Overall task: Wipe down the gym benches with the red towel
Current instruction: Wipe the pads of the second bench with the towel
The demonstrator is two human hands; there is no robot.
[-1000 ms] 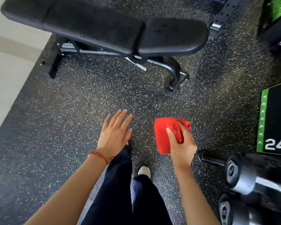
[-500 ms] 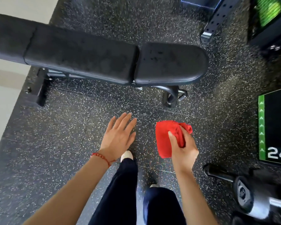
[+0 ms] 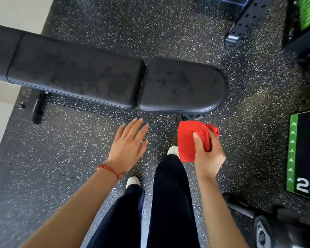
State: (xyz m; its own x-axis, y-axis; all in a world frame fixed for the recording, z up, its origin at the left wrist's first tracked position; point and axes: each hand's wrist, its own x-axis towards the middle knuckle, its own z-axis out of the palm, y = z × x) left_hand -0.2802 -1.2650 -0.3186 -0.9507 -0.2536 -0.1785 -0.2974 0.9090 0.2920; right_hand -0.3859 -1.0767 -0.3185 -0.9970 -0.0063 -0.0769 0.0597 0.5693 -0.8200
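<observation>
A black padded gym bench (image 3: 100, 79) stretches across the upper half of the head view, its rounded seat pad to the right. Smudges mark both pads. My right hand (image 3: 208, 154) grips a bunched red towel (image 3: 190, 138) just below the seat pad's near edge, not touching the bench. My left hand (image 3: 128, 145) hovers over the floor with fingers straight and spread, a red string bracelet on its wrist. It holds nothing and sits a short way in front of the bench.
Speckled black rubber flooring (image 3: 61, 140) covers the area. A black box with a green strip and the number 24 (image 3: 304, 156) is at the right edge. Dumbbells (image 3: 268, 230) lie at bottom right. A perforated black rack post (image 3: 247, 20) stands at upper right.
The bench has come closer and lower in view as I stepped towards it. Both hands kept their poses, the towel still gripped in my right hand.
</observation>
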